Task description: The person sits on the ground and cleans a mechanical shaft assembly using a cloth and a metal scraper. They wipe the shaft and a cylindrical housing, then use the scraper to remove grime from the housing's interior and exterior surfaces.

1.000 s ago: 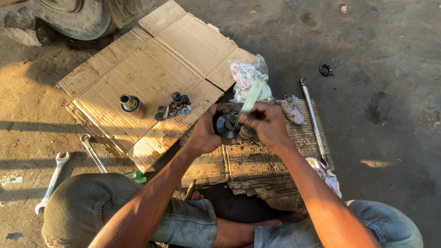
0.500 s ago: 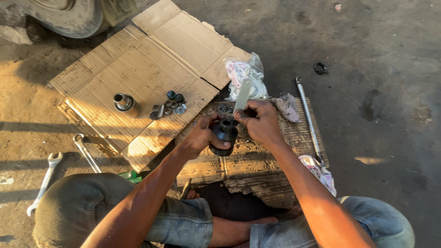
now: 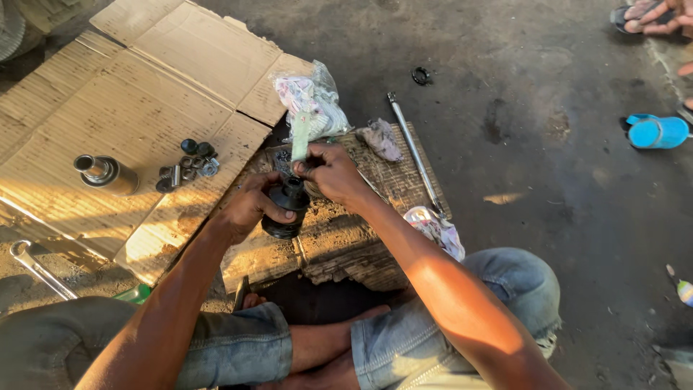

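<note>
My left hand grips a black rubber boot-shaped part and holds it upright over a wooden block. At the part's top opening my right hand pinches a pale green plastic sachet, which points upward. Both hands are close together, touching the same part. What is inside the black part is hidden.
Flattened cardboard bears a metal cylinder and several small dark parts. A plastic bag, a rag and a long metal rod lie beyond the block. Wrench at left; blue container and another person's foot at right.
The view has shifted, so everything sits lower and further left. My hands have stayed on the black part, and the sachet remains at its top.
</note>
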